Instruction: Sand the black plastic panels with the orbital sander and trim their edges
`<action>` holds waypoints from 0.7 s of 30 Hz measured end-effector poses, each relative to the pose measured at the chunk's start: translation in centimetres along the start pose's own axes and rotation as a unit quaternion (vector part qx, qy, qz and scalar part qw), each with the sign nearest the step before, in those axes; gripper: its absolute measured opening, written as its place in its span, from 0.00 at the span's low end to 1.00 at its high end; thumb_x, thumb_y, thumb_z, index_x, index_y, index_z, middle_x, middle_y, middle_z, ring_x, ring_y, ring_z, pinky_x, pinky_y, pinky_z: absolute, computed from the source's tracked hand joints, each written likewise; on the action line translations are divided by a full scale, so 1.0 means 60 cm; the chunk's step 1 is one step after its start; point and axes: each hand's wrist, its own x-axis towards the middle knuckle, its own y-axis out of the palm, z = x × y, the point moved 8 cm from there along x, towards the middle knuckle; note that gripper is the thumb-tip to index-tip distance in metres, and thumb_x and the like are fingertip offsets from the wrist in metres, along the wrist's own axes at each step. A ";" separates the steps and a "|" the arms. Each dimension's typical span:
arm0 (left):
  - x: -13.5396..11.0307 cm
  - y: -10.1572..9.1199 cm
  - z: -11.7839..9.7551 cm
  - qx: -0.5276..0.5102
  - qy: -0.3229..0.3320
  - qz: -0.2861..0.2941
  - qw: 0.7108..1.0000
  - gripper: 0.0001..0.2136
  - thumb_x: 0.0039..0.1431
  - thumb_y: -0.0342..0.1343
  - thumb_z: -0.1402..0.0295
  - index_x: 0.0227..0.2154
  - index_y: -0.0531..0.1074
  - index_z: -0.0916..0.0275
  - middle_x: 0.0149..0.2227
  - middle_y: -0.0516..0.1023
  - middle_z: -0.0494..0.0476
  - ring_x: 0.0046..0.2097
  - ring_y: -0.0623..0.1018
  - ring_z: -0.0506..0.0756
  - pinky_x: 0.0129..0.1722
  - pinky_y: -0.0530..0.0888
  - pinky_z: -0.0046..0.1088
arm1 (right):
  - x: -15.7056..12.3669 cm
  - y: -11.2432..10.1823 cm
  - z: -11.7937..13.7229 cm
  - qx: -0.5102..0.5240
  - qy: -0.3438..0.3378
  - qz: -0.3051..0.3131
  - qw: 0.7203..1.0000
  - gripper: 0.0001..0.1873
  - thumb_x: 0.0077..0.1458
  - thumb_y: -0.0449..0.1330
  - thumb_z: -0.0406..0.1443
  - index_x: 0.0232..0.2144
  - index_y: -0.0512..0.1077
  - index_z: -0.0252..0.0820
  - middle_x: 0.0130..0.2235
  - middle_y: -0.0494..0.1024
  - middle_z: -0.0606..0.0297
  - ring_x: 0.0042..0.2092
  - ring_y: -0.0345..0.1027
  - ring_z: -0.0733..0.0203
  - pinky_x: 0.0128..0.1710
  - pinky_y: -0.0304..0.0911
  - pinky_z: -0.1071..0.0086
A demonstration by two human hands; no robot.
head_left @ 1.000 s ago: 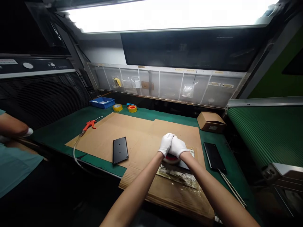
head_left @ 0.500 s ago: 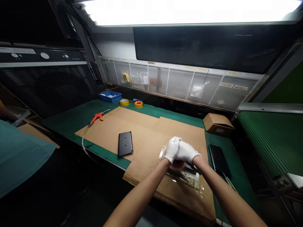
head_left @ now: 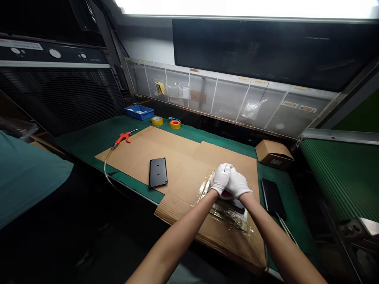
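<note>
My left hand (head_left: pixel 221 178) and my right hand (head_left: pixel 238 183), both in white gloves, are pressed together with fingers closed. Beneath them is a round red-and-white thing (head_left: pixel 226 195), mostly hidden by the gloves, so its kind is unclear. Under it the edge of a dark panel (head_left: pixel 238 206) shows, lying on a flat plate wrapped in shiny clear tape (head_left: pixel 231 221). Cardboard (head_left: pixel 189 197) lies below the plate. To the left, a flat black rectangular panel (head_left: pixel 158 172) with small slots rests on the cardboard.
Another black panel (head_left: pixel 272 197) lies at right, near a thin metal tool (head_left: pixel 286 228). A cardboard box (head_left: pixel 274 154) stands behind. An orange air gun (head_left: pixel 122 138), yellow tape rolls (head_left: pixel 156 121) and a blue tray (head_left: pixel 139 112) sit at left. A person's sleeve (head_left: pixel 32 177) shows far left.
My joined hands have shifted slightly across the taped plate, away from me and to the right, still pressed on the round thing. The view has tilted down a little.
</note>
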 end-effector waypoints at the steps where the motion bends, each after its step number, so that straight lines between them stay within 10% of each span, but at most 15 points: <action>1: 0.001 0.001 -0.001 0.003 0.003 0.005 1.000 0.12 0.66 0.47 0.76 0.35 0.77 0.63 0.43 0.81 0.62 0.49 0.79 0.58 0.59 0.71 0.35 | -0.001 0.001 -0.005 -0.001 0.018 -0.002 1.000 0.28 0.57 0.61 0.37 0.59 0.69 0.32 0.50 0.79 0.44 0.49 0.76 0.46 0.45 0.66 0.64; 8: -0.012 0.017 -0.003 0.042 0.007 0.016 0.999 0.15 0.68 0.45 0.77 0.38 0.78 0.69 0.43 0.82 0.65 0.50 0.79 0.60 0.59 0.72 0.41 | -0.008 0.028 -0.010 0.012 -0.074 0.067 0.995 0.26 0.55 0.63 0.39 0.55 0.71 0.37 0.51 0.79 0.49 0.45 0.76 0.49 0.40 0.65 0.66; 12: -0.002 0.033 -0.032 0.054 0.010 0.019 0.998 0.14 0.69 0.48 0.73 0.48 0.77 0.70 0.53 0.78 0.69 0.59 0.76 0.62 0.66 0.66 0.44 | 0.019 -0.002 -0.075 -0.008 0.075 0.034 0.997 0.19 0.64 0.54 0.39 0.53 0.70 0.35 0.47 0.78 0.48 0.45 0.76 0.51 0.40 0.62 0.67; 16: -0.142 0.030 -0.060 0.062 0.112 0.040 0.991 0.20 0.67 0.53 0.71 0.60 0.70 0.57 0.63 0.70 0.61 0.66 0.67 0.62 0.70 0.61 0.47 | -0.006 0.007 -0.082 0.006 0.013 0.059 0.998 0.18 0.62 0.56 0.44 0.51 0.71 0.43 0.42 0.76 0.57 0.36 0.73 0.57 0.36 0.59 0.69; 21: -0.355 0.074 0.000 0.038 0.063 0.078 0.994 0.30 0.59 0.56 0.75 0.65 0.62 0.62 0.67 0.61 0.70 0.68 0.64 0.66 0.68 0.64 0.52 | -0.004 0.005 -0.083 -0.008 0.015 0.026 1.000 0.18 0.58 0.57 0.48 0.46 0.72 0.46 0.41 0.74 0.57 0.36 0.71 0.56 0.34 0.57 0.68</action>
